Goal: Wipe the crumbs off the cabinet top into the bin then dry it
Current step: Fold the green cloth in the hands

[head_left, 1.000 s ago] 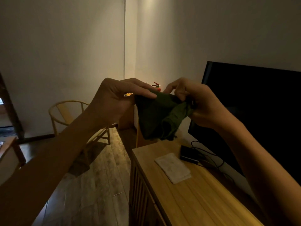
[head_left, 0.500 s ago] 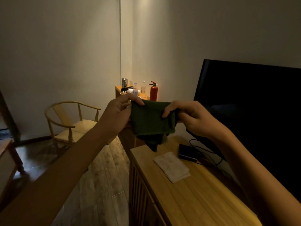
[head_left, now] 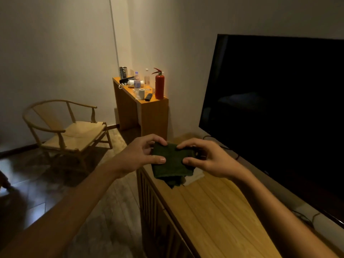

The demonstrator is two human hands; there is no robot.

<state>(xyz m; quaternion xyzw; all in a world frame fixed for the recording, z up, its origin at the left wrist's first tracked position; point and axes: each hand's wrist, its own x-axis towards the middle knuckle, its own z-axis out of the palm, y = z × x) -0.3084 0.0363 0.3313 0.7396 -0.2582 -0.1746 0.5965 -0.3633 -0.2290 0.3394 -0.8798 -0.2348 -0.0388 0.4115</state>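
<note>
1. We hold a dark green cloth (head_left: 172, 162) between both hands above the far end of the wooden cabinet top (head_left: 214, 211).
2. Our left hand (head_left: 143, 155) pinches the cloth's left edge, thumb on the near side and fingers curled over the far side.
3. Our right hand (head_left: 206, 158) grips the right edge the same way, thumb pressed on the front face and fingers wrapped behind.
4. The cloth is folded into a rough square; a loose lower corner hangs down toward the cabinet top, and we cannot tell whether it touches the wood.
5. A pale folded cloth (head_left: 193, 178) lies on the cabinet top, mostly hidden behind the green one.
6. A large dark television (head_left: 279, 108) stands along the right side of the cabinet, with cables (head_left: 305, 218) trailing by its lower edge.
7. Beyond the cabinet a narrow orange side table (head_left: 149, 112) stands against the wall, bearing a red fire extinguisher (head_left: 159, 86), clear bottles (head_left: 147, 79), a white cup (head_left: 141, 94) and a dark remote (head_left: 148, 97).
8. A wooden armchair (head_left: 68, 127) sits on the dark floor to the left.
9. No crumbs are discernible in this dim light.
</note>
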